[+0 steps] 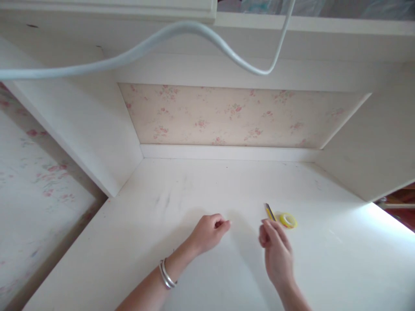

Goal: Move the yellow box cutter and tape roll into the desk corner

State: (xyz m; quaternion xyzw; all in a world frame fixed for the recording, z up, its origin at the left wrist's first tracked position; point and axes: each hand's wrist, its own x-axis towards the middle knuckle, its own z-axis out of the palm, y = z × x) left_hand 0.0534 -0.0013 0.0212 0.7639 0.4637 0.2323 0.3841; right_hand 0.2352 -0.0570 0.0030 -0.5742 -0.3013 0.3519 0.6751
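Left of the tape point(294, 222), the cutter point(270, 211) lay on the table point(214, 185) by the curled-shut right hand point(277, 250); the left hand point(207, 233) was fisted farther left. Open tabletop stretched beyond to the back edge.

The yellow tape roll point(293, 223) lay flat on the white desk point(207, 185); the slim yellow-and-dark tool point(270, 212) lay slanted just beside it, partly hidden.

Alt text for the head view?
A bare left hand and right hand, both curled, are over a white tabletop. Near the right lie a slim yellow-and-black tool and a yellow ring-shaped roll; silver bangles circle the left wrist.
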